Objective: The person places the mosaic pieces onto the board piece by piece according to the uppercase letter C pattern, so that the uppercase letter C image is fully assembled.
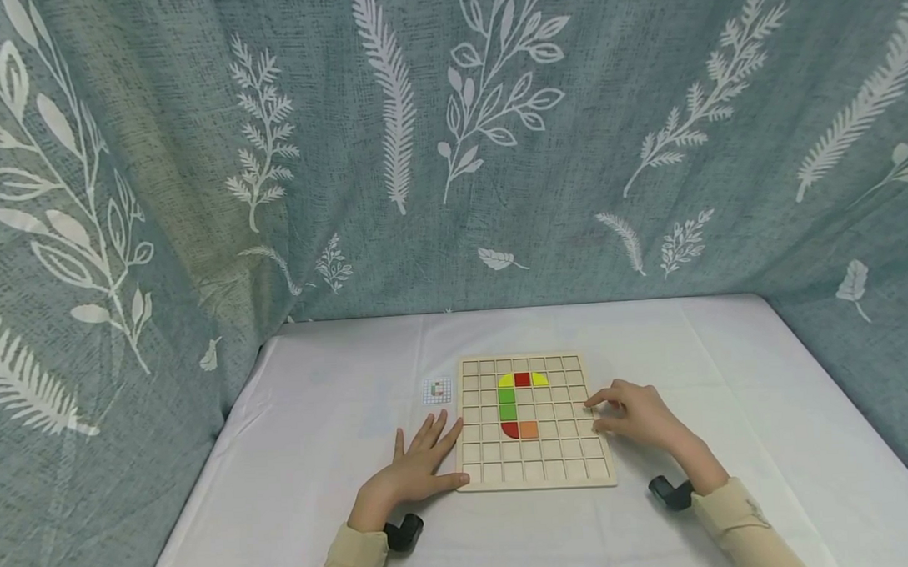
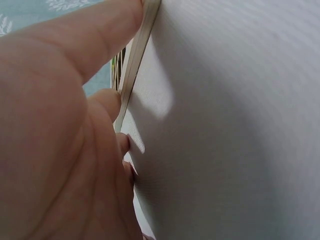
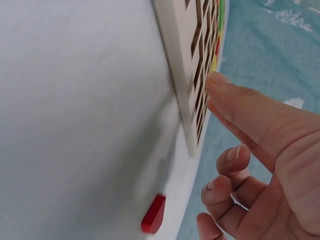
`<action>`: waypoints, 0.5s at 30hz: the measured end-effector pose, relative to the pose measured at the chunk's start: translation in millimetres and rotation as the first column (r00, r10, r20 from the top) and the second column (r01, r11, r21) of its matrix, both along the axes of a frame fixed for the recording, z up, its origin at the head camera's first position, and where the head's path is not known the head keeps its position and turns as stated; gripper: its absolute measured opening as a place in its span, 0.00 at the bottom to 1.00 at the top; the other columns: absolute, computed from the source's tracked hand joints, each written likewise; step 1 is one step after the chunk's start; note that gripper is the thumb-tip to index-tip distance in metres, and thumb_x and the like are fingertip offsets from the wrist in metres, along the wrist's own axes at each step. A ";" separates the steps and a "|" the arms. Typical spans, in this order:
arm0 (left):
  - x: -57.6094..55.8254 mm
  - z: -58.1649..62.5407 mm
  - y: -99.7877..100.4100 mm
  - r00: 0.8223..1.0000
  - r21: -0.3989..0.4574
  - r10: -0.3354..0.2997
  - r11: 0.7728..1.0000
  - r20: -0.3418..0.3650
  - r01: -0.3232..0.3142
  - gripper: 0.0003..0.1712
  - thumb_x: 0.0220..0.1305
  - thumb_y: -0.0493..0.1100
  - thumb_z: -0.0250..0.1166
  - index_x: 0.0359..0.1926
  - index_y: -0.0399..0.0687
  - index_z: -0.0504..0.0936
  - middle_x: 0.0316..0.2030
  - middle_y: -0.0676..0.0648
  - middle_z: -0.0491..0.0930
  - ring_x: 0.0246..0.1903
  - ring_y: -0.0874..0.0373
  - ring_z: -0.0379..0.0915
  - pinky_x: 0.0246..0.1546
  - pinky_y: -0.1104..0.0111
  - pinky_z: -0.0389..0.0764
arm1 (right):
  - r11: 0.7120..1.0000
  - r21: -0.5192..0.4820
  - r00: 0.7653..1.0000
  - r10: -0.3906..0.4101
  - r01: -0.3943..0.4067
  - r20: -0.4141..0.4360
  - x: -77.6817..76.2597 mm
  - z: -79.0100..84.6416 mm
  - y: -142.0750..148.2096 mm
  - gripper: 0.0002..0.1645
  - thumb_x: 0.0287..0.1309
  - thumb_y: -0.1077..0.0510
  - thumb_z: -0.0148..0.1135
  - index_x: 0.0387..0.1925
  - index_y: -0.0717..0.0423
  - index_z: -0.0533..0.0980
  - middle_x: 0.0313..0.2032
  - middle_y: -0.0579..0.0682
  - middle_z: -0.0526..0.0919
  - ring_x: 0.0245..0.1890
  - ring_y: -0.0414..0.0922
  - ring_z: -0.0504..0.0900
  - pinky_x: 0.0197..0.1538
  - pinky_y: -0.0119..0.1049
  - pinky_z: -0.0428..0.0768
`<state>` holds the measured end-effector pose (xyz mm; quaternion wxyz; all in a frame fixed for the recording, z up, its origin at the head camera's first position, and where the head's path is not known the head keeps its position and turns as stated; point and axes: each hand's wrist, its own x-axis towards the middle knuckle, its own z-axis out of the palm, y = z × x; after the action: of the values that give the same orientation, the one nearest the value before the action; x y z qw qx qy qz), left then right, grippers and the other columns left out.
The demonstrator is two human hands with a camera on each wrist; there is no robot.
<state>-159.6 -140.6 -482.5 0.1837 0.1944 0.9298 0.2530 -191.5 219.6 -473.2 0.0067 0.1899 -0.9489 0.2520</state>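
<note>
A wooden grid board (image 1: 536, 484) lies on the table with a C-shaped row of coloured tiles in its cells. The top has a red square tile (image 1: 522, 379) between two yellow rounded tiles (image 1: 506, 382). Down the left side run two green tiles (image 1: 508, 412), ending in a red rounded tile (image 1: 510, 430) beside an orange square tile (image 1: 529, 430). With fingers spread, my left hand (image 1: 411, 474) rests its thumb and forefinger at the board's left edge. My right hand (image 1: 639, 415) hovers at the right edge, thumb and forefinger apart, nothing visible between them.
Left of the board lies a small printed card (image 1: 437, 391) with a grid pattern. A loose red tile (image 3: 154, 215) sits on the white cloth near my right hand, hidden in the head view. A patterned curtain (image 1: 438, 259) hangs behind the table.
</note>
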 end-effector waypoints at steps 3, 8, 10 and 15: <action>0.0 0.1 -0.3 1.000 0.002 0.000 1.000 0.000 0.000 0.47 0.58 0.62 0.60 0.72 0.53 0.51 0.72 0.41 0.41 0.71 0.42 0.31 0.62 0.37 0.25 | 1.000 0.014 1.000 0.002 -0.002 -0.017 -0.4 -2.5 7.6 0.16 0.45 0.53 0.71 0.40 0.49 0.82 0.22 0.42 0.67 0.21 0.36 0.59 0.28 0.30 0.58; -0.5 0.3 -0.3 1.000 -0.002 -0.001 1.000 -0.004 0.001 0.47 0.58 0.62 0.60 0.72 0.52 0.51 0.72 0.41 0.41 0.71 0.42 0.31 0.62 0.37 0.26 | 0.999 0.042 1.000 -0.014 0.014 -0.017 -1.1 -6.0 18.8 0.16 0.44 0.53 0.72 0.39 0.48 0.82 0.20 0.42 0.65 0.19 0.36 0.58 0.29 0.32 0.56; -0.4 0.4 -0.3 1.000 -0.004 0.002 1.000 -0.003 -0.002 0.47 0.57 0.62 0.60 0.72 0.52 0.51 0.72 0.41 0.41 0.71 0.43 0.31 0.62 0.37 0.25 | 0.998 0.053 1.000 -0.026 0.026 -0.007 -1.0 -6.2 22.6 0.16 0.44 0.53 0.72 0.39 0.48 0.82 0.20 0.42 0.65 0.20 0.36 0.59 0.30 0.34 0.54; -0.2 1.2 -0.3 1.000 -0.009 0.008 1.000 0.000 -0.008 0.47 0.58 0.62 0.60 0.72 0.52 0.51 0.72 0.41 0.41 0.71 0.43 0.30 0.63 0.37 0.25 | 0.998 0.060 0.999 -0.035 0.035 0.002 -0.7 -4.5 31.3 0.17 0.44 0.54 0.72 0.40 0.49 0.82 0.23 0.43 0.69 0.21 0.37 0.61 0.31 0.34 0.55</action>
<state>-159.8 -140.9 -481.3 0.1834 0.1897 0.9317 0.2497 -192.2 251.0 -477.7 0.0038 0.1729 -0.9593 0.2234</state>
